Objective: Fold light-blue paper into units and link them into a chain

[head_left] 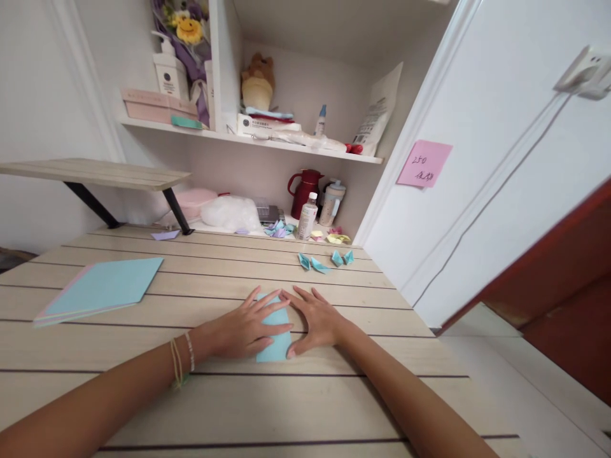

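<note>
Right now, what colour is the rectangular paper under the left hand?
That rectangular paper is light blue, best seen in the head view.

Extending left forearm inward from lower left, angling right forearm in from lower right. Holding left wrist and right wrist roughly straight. Laying left hand palm down, fanning left fingers rightward, pointing left thumb the same way, nearest the body. Facing it with right hand, also palm down, spreading right fingers forward-left, splaying right thumb wide of the index, aiming it leftward and slightly back. Nearly meeting at upper fingertips, contact being hard to tell.
</note>
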The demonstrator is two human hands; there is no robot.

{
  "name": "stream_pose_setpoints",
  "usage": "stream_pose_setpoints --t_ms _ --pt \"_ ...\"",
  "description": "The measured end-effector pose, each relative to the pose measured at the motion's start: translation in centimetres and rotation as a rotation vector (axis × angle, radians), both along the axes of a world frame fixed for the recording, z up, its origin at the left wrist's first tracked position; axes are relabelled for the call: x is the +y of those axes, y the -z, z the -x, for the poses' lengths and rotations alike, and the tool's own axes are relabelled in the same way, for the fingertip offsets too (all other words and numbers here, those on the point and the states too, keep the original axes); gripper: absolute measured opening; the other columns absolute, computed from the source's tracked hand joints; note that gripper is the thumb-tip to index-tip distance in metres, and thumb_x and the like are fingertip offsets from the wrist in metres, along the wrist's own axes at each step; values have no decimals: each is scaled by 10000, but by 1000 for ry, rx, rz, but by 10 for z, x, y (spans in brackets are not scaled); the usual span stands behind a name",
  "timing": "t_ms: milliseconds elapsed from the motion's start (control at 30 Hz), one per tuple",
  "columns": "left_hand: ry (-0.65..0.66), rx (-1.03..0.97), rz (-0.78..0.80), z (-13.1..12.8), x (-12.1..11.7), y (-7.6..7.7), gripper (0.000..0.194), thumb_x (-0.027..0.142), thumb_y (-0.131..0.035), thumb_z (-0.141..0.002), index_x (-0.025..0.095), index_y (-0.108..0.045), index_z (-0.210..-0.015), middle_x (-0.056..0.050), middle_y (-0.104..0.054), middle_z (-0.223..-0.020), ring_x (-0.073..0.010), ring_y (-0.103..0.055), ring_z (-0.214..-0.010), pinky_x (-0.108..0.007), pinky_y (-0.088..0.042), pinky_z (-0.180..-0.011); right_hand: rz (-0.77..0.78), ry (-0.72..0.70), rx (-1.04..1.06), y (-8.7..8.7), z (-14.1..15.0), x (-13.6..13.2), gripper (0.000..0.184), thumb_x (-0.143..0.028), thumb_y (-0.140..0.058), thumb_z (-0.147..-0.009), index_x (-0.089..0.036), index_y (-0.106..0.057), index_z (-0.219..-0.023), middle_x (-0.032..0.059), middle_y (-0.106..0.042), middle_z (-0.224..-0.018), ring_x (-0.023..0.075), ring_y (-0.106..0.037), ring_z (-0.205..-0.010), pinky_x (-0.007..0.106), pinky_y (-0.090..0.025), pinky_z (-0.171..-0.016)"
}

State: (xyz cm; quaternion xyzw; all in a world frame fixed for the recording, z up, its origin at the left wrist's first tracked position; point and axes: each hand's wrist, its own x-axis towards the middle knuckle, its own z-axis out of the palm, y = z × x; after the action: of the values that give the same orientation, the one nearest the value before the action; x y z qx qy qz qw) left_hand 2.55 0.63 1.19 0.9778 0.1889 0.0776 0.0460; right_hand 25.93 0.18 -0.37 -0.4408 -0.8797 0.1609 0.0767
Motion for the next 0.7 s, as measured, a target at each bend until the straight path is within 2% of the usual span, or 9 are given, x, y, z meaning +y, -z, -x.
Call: stream_pose_setpoints --t_ms 133,200,300,400,600,667,700 --pt "20 19 41 0 -7 -3 437 238 -357 -873 345 -360 -1297 -7 -325 -1409 -261 -95 -1334 -542 -38 -1048 18 1 6 -3 1 -1 1115 -592 -675 -511 -284 -55 -1385 30 -213 -1439 278 -81 -1330 503 23 -1056" --pt "67 27 91 2 -12 -4 425 264 -348 -881 351 -356 -1298 -2 -374 -1383 -251 -143 -1327 -529 -44 -1054 30 9 6 -5 2 -1 1109 -582 -684 -505 -297 -68 -1383 20 -227 -1434 283 -87 -1329 504 21 -1057" --pt "90 25 173 3 -18 -7 417 326 -337 -889 365 -337 -1304 -3 -320 -1411 -246 -208 -1312 -521 -47 -1056 42 11 3 -6 2 -1 1106 -570 -697 -494 -321 -81 -1378 1 -227 -1433 282 -91 -1329 498 17 -1061" --pt "85 18 230 2 -22 -9 446 350 -346 -886 377 -276 -1326 -7 -250 -1435 -259 -187 -1315 -531 -70 -1049 44 -12 11 -6 2 -3 1155 -577 -702 -481 -323 -21 -1378 -6 -184 -1445 278 -59 -1333 497 46 -1059" --pt "84 23 266 0 -26 -17 397 361 -372 -876 394 -373 -1271 7 -184 -1446 -280 -164 -1314 -538 -94 -1045 75 -19 27 -10 0 -6 1189 -584 -714 -461 -315 -8 -1379 1 -191 -1443 277 -21 -1334 490 94 -1050" --pt "87 40 268 -1 -28 -20 385 369 -370 -876 393 -393 -1260 5 -170 -1448 -286 -144 -1315 -544 -96 -1042 90 -32 42 -11 -1 -6 1137 -605 -686 -500 -314 -26 -1380 0 -181 -1445 269 -23 -1335 484 94 -1050" --pt "81 52 266 -1 -29 -21 389 378 -366 -876 394 -385 -1264 1 -166 -1447 -289 -132 -1316 -552 -91 -1038 95 -28 61 -11 -1 -5 1056 -621 -638 -563 -317 -41 -1379 -5 -200 -1440 258 -35 -1336 481 84 -1053"
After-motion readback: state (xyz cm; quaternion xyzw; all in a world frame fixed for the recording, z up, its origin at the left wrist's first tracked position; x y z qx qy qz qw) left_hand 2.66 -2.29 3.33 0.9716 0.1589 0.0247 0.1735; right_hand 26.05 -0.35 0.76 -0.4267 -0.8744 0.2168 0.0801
